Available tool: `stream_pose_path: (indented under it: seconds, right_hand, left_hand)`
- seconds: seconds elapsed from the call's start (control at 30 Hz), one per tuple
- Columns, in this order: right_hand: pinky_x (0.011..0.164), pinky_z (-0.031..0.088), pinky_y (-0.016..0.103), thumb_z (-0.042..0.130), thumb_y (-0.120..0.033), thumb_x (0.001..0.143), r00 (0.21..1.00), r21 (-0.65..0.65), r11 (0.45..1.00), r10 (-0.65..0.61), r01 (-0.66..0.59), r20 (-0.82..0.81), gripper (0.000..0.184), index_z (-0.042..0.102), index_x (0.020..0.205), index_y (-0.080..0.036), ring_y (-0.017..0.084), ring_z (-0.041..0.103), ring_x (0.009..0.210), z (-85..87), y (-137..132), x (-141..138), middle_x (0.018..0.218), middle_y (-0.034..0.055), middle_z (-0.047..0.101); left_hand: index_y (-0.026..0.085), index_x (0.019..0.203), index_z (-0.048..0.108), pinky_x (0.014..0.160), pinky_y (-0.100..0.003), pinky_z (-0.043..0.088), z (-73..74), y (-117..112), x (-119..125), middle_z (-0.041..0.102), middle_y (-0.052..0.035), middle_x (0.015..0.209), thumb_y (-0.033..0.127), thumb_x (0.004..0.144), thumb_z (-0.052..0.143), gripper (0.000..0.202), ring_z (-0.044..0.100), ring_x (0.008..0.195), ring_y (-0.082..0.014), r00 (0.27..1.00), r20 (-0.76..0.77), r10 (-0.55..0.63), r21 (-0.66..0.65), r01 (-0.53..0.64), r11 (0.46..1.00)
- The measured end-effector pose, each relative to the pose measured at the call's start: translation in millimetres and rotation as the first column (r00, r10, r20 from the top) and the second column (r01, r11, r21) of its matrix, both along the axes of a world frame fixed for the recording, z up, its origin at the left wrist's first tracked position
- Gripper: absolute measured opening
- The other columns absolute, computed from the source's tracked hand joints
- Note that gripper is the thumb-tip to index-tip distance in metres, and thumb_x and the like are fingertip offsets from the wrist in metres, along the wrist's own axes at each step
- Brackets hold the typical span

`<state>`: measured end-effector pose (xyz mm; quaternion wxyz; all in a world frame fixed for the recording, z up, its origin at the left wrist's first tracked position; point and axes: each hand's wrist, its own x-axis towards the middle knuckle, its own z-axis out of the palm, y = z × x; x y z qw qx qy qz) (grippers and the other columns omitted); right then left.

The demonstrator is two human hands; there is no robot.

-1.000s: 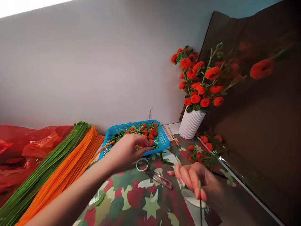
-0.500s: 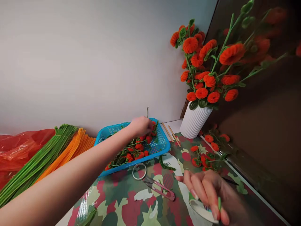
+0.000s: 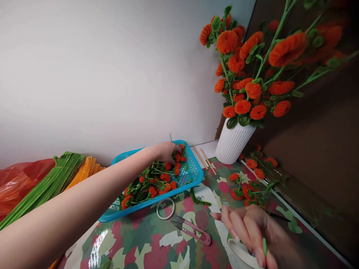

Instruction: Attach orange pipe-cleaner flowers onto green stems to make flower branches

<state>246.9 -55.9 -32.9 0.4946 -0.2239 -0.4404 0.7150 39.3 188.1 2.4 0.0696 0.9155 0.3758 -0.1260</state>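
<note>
My left hand (image 3: 167,152) reaches into the blue plastic basket (image 3: 198,175), fingers bent down among fuzzy orange flowers (image 3: 165,177) with green stems. The fingertips are partly hidden, so what they grip is unclear. A thin upright strand rises just behind this hand. At the lower right, my right hand (image 3: 254,231) pinches a short green stem (image 3: 264,246) between thumb and finger. A roll of white tape (image 3: 241,253) shows beneath that hand, partly covered by it. Pink-handled thread snips (image 3: 193,229) and a white ring (image 3: 165,208) lie between basket and right hand.
A ribbed white vase (image 3: 235,144) of orange flowers stands at the back right by a dark glossy panel. Loose orange flowers (image 3: 246,190) and two wooden sticks (image 3: 204,158) lie nearby. Green pipe cleaners (image 3: 47,186), orange ones (image 3: 84,172) and red plastic (image 3: 25,179) are at left.
My left hand has shifted slightly down and stays in the basket, its fingers lower among the flowers. The right hand keeps its pinch on the green stem. The view has shifted a little.
</note>
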Motion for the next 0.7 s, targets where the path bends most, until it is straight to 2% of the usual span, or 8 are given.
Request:
stream_pose_path:
  seconds: [0.07,0.13,0.27,0.37,0.43,0.53,0.63,0.7]
  right_hand:
    - [0.090,0.029,0.033,0.084,-0.045,0.051,1.000,-0.021,1.000,-0.012,0.012,0.016,0.025,0.068,0.054,-0.026,0.012,0.038,0.062,-1.5,-0.2,0.0,0.049,-0.0050,0.040]
    - [0.091,0.029,0.034,0.084,-0.046,0.050,0.999,-0.030,0.999,-0.030,0.031,0.032,0.030,0.064,0.050,-0.024,0.013,0.038,0.064,-1.1,-0.5,-1.0,0.049,-0.0046,0.039]
    - [0.083,0.031,0.028,0.083,-0.049,0.050,0.999,-0.010,0.999,-0.051,0.051,0.018,0.041,0.054,0.046,-0.020,0.010,0.035,0.057,2.6,-0.6,-3.6,0.050,-0.0065,0.037]
    - [0.082,0.031,0.027,0.084,-0.049,0.047,0.999,-0.029,0.998,-0.053,0.053,0.010,0.047,0.048,0.045,-0.018,0.010,0.033,0.056,2.9,-0.6,-2.7,0.049,-0.0069,0.036]
    - [0.087,0.030,0.029,0.082,-0.047,0.053,0.999,-0.026,0.999,-0.030,0.030,0.014,0.041,0.052,0.047,-0.019,0.010,0.034,0.056,1.3,-1.2,-0.9,0.051,-0.0066,0.038]
    - [0.095,0.026,0.031,0.078,-0.037,0.066,1.000,-0.029,0.999,-0.025,0.024,-0.019,0.021,0.064,0.057,-0.023,0.010,0.033,0.055,-0.3,-2.7,0.7,0.054,-0.0065,0.042]
    - [0.097,0.024,0.032,0.078,-0.032,0.066,0.997,-0.067,0.997,-0.050,0.046,-0.059,0.011,0.069,0.062,-0.027,0.010,0.033,0.054,1.5,-3.0,-0.4,0.053,-0.0070,0.043]
    - [0.096,0.025,0.031,0.081,-0.036,0.061,0.998,-0.047,0.999,-0.026,0.024,-0.050,0.014,0.070,0.060,-0.027,0.010,0.034,0.054,3.5,-2.2,-1.5,0.052,-0.0068,0.045]
  left_hand:
    - [0.025,0.110,0.065,0.073,-0.029,0.046,5.2,0.2,-0.4,0.068,-0.0033,0.106,0.021,0.062,0.061,0.048,0.061,0.089,-0.0224,1.000,-0.021,0.013,-0.079,-0.015,0.997]
    - [0.024,0.101,0.070,0.070,-0.029,0.047,18.1,-0.9,-3.6,0.070,-0.0021,0.096,0.019,0.059,0.061,0.043,0.062,0.082,-0.0218,0.998,-0.064,0.028,-0.209,-0.041,0.977]
    - [0.026,0.095,0.072,0.079,-0.029,0.046,49.1,-4.7,-18.6,0.071,0.0015,0.097,0.022,0.058,0.061,0.039,0.062,0.088,-0.0207,0.995,-0.096,0.039,-0.505,-0.083,0.859]
    - [0.024,0.080,0.073,0.085,-0.026,0.044,61.4,-6.7,-32.6,0.072,0.0029,0.097,0.024,0.063,0.052,0.027,0.059,0.097,-0.0203,0.996,-0.039,0.079,-0.603,-0.087,0.793]
    - [0.022,0.070,0.071,0.086,-0.026,0.043,63.5,-7.8,-39.4,0.073,0.0018,0.095,0.024,0.066,0.047,0.024,0.060,0.096,-0.0197,0.993,-0.008,0.116,-0.612,-0.097,0.785]
    - [0.020,0.062,0.066,0.090,-0.028,0.040,61.2,-9.7,-42.5,0.074,-0.0007,0.087,0.027,0.073,0.041,0.028,0.061,0.089,-0.0185,0.982,0.019,0.189,-0.571,-0.144,0.808]
    - [0.020,0.072,0.065,0.090,-0.030,0.039,53.6,-10.7,-37.8,0.072,-0.0028,0.074,0.039,0.082,0.035,0.037,0.061,0.087,-0.0190,0.974,-0.002,0.227,-0.483,-0.200,0.853]
    - [0.019,0.087,0.065,0.083,-0.032,0.043,45.0,-9.7,-32.9,0.071,-0.0036,0.072,0.050,0.078,0.043,0.040,0.062,0.082,-0.0206,0.976,-0.043,0.212,-0.354,-0.213,0.910]
